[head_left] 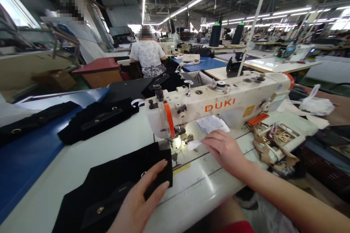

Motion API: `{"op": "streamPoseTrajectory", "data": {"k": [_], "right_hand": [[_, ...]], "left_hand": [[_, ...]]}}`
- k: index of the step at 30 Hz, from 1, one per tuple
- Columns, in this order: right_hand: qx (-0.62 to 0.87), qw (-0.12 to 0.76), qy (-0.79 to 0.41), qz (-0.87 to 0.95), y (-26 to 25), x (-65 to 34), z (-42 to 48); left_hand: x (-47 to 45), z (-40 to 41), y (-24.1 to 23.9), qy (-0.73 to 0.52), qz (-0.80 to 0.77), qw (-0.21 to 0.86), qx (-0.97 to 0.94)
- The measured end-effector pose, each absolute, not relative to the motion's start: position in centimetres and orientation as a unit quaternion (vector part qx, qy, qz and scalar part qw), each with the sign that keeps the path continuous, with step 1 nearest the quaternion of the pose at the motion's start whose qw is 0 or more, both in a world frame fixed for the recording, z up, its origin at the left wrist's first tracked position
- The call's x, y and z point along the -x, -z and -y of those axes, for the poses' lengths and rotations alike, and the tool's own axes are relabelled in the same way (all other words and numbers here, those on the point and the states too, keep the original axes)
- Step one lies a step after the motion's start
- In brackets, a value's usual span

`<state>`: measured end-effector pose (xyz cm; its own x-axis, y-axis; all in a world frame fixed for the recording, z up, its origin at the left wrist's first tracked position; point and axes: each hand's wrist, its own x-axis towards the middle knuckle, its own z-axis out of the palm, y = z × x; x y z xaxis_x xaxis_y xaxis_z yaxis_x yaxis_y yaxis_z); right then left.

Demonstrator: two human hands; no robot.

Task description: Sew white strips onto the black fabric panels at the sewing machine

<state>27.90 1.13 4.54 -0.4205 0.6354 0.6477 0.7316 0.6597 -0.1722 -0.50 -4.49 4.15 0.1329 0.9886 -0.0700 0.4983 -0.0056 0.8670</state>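
A shallow white plastic tray [297, 139] sits at the right end of the table [131, 136], holding gold-coloured metal buckles [284, 137] and a small pink-and-metal item [272, 131] too small to identify; tan straps [261, 149] lie over its left side and front edge. Behind it is a knotted white plastic bag [317, 101], its contents unclear. The right hand [226, 150] pinches a small white slip [194, 145] between thumb and fingers, beside the needle area of the DUKI sewing machine [191, 103]. A pile of printed white labels [212, 123] rests under the machine's arm. The left hand [142, 196], thumb and fingers spread, rests on a black fabric panel [117, 171] with gold-coloured fittings; the panel lies flat on the table left of the needle, its far right corner just beside the presser area.
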Motion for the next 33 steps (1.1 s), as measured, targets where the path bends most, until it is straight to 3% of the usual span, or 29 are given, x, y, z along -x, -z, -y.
{"op": "streamPoseTrajectory", "data": {"k": [2, 5, 9, 13, 16, 21, 24, 27, 30, 33], "right_hand": [[0.359, 0.344, 0.039, 0.867, -4.6, -24.6, 1.0], [0.34, 0.347, -0.016, 0.874, -4.0, -20.9, 3.3], [0.356, 0.382, -0.149, 0.84, -3.7, -19.6, 4.0], [0.423, 0.417, -0.391, 0.703, -3.4, -19.7, 3.1], [0.413, 0.388, -0.565, 0.6, -2.4, -19.2, 2.2], [0.417, 0.383, -0.652, 0.504, -1.2, -17.9, 1.1], [0.416, 0.39, -0.662, 0.486, -1.1, -17.4, 0.7], [0.414, 0.39, -0.674, 0.471, -1.1, -17.1, 0.3], [0.414, 0.379, -0.689, 0.459, -1.3, -16.6, 0.1], [0.411, 0.368, -0.701, 0.451, -1.4, -16.3, 0.0]], "left_hand": [[-1.9, 5.0, -5.0, -0.337, -0.554, 0.559, -0.516], [-3.4, 5.4, -5.4, -0.373, -0.535, 0.663, -0.368], [-1.6, 5.5, -5.1, -0.385, -0.566, 0.658, -0.314], [0.8, 5.3, -5.0, -0.37, -0.609, 0.612, -0.342], [1.4, 5.1, -5.4, -0.369, -0.625, 0.585, -0.361], [2.2, 4.3, -5.5, -0.35, -0.637, 0.547, -0.415], [3.6, 4.1, -5.1, -0.343, -0.661, 0.45, -0.493], [4.5, 4.3, -4.7, -0.354, -0.656, 0.221, -0.629], [4.0, 4.5, -4.5, -0.324, -0.509, 0.005, -0.798], [2.8, 4.1, -4.4, -0.264, -0.352, -0.103, -0.892]]}}
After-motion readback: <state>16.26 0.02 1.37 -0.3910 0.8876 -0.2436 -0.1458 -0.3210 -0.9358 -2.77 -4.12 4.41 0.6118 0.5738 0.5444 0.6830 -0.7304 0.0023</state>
